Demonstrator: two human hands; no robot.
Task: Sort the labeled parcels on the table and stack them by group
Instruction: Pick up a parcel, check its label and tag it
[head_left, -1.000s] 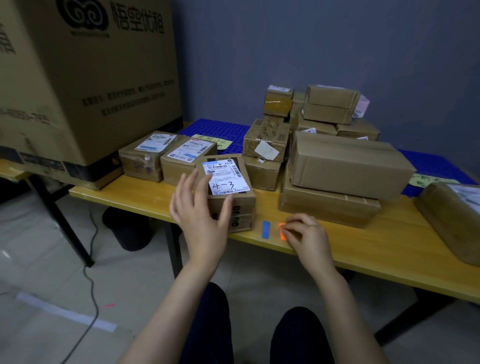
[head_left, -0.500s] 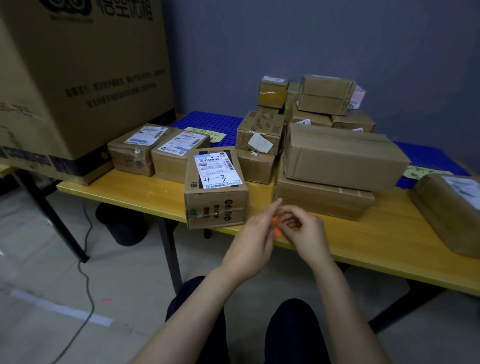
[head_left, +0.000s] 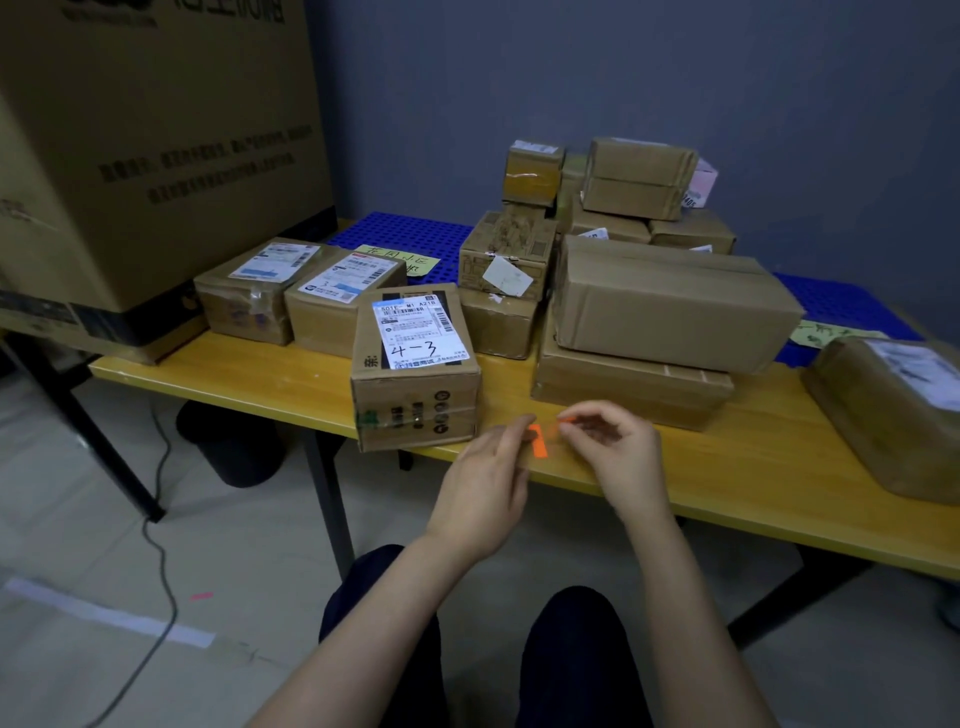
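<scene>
A brown parcel (head_left: 415, 374) with a white label marked "4-3" stands at the table's front edge. Just right of it, both hands meet over the edge. My left hand (head_left: 488, 483) and my right hand (head_left: 613, 452) each pinch a small orange sticker (head_left: 538, 445) between fingertips, held a little above the wooden table (head_left: 779, 467). Two labeled parcels (head_left: 254, 291) (head_left: 337, 301) sit side by side behind the "4-3" parcel on the left. A long box (head_left: 665, 306) lies on a flatter box (head_left: 623, 395) behind my right hand.
Smaller boxes (head_left: 504, 260) are stacked at the back on a blue mat (head_left: 405, 234), with yellow notes (head_left: 400, 257). A wrapped parcel (head_left: 893, 415) lies at the far right. A huge carton (head_left: 145, 156) fills the left. A cable (head_left: 161, 519) trails on the floor.
My left hand left the "4-3" parcel and moved right to join my right hand. The orange sticker came up off the table edge and both hands now pinch it.
</scene>
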